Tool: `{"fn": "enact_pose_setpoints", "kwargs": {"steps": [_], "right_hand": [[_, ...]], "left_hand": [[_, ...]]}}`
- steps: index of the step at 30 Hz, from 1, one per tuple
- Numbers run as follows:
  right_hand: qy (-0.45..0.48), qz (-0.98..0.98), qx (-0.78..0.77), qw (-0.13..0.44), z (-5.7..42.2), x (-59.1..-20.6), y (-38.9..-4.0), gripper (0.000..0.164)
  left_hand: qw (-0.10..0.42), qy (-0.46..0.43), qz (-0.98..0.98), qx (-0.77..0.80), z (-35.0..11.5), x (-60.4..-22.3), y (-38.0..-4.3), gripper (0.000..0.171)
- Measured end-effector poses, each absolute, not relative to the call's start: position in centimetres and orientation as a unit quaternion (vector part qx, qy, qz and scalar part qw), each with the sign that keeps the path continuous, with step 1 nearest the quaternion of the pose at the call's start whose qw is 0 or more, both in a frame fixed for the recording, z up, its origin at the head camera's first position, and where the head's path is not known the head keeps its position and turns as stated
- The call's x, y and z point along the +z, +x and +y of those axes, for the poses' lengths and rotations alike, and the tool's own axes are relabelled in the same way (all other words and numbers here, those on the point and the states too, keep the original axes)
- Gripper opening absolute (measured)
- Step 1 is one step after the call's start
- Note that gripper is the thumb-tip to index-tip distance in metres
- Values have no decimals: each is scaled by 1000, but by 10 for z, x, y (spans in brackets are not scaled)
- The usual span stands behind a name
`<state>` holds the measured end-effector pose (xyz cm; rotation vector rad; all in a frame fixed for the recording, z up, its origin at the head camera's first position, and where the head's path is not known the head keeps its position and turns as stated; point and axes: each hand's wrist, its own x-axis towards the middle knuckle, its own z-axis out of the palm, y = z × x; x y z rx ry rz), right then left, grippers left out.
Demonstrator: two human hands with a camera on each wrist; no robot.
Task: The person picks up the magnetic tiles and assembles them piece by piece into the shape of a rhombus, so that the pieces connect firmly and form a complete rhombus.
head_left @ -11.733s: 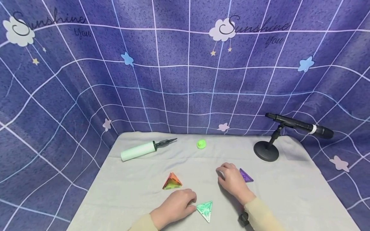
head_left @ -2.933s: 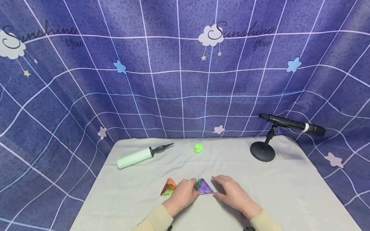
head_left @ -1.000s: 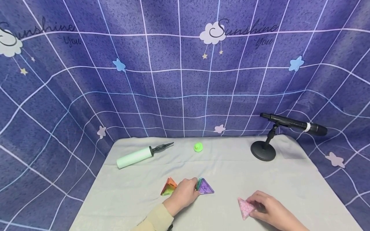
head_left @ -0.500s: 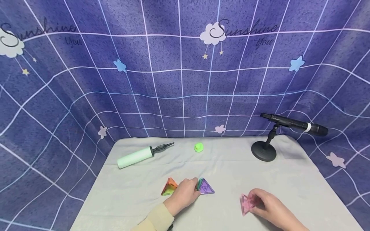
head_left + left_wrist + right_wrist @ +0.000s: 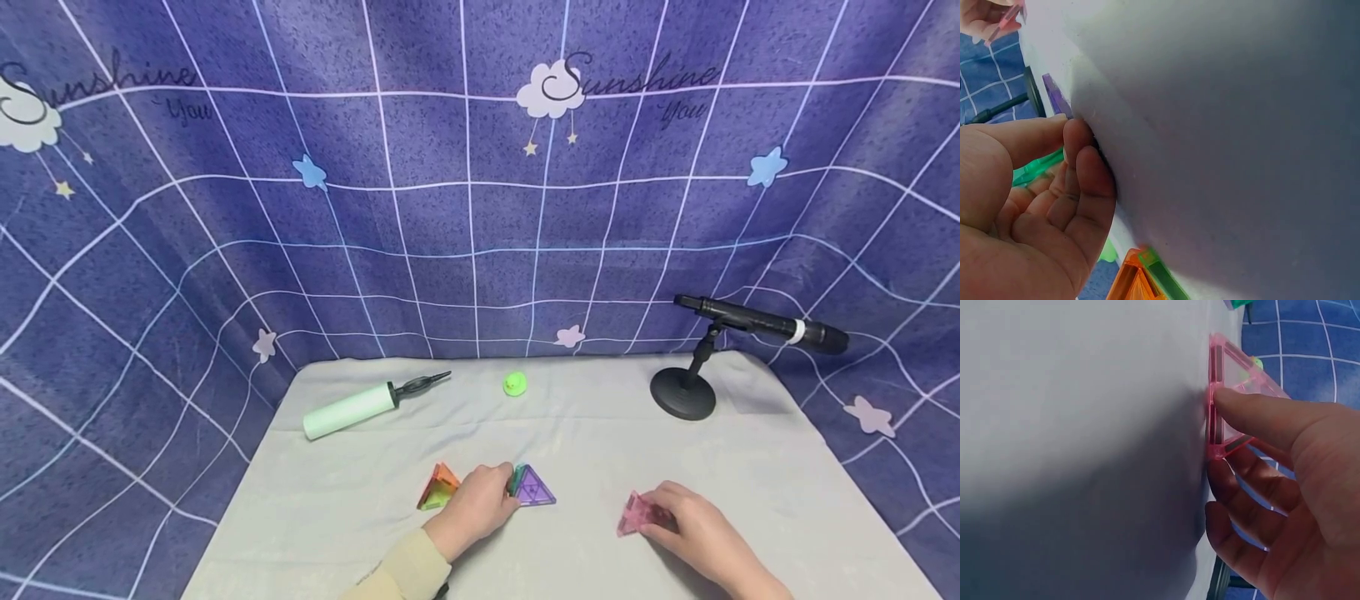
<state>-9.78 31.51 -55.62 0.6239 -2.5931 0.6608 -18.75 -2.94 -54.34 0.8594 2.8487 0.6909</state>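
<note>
Just left of the table's middle, my left hand (image 5: 480, 504) pinches a green triangular magnetic tile (image 5: 1038, 167), mostly covered by the fingers in the head view. Against its right side leans a purple triangular tile (image 5: 534, 487). To the right, my right hand (image 5: 693, 529) grips a pink triangular tile (image 5: 633, 514) between thumb and fingers. In the right wrist view this pink tile (image 5: 1217, 428) stands up from the cloth, one edge low against it. A small pyramid of orange and yellow-green tiles (image 5: 444, 475) sits left of my left hand, partly behind it.
A mint hand pump (image 5: 351, 412) with a black nozzle lies at the back left. A small green rubber duck (image 5: 515, 384) sits at the back middle. At the back right a black microphone (image 5: 750, 319) rests on its round stand (image 5: 682, 393). A blue gridded curtain (image 5: 480, 208) surrounds the table.
Earlier the green tile lay flat and the purple one lay apart; now they stand together at my left hand. My right hand left them, took the pink tile, and has turned it upright.
</note>
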Motion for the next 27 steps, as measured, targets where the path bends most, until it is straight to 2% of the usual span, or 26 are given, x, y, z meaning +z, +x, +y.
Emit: {"fn": "enact_pose_setpoints", "kwargs": {"steps": [11,22,27], "right_hand": [[189,-931,239,200,298,-554,-106,30],[177,-938,242,174,276,-552,-117,22],[177,-936,248,178,266,-554,-121,30]], "left_hand": [[40,288,928,234,-31,-541,-186,28],[38,294,926,232,-32,-538,-186,27],[41,296,925,236,-32,-539,-186,27]]}}
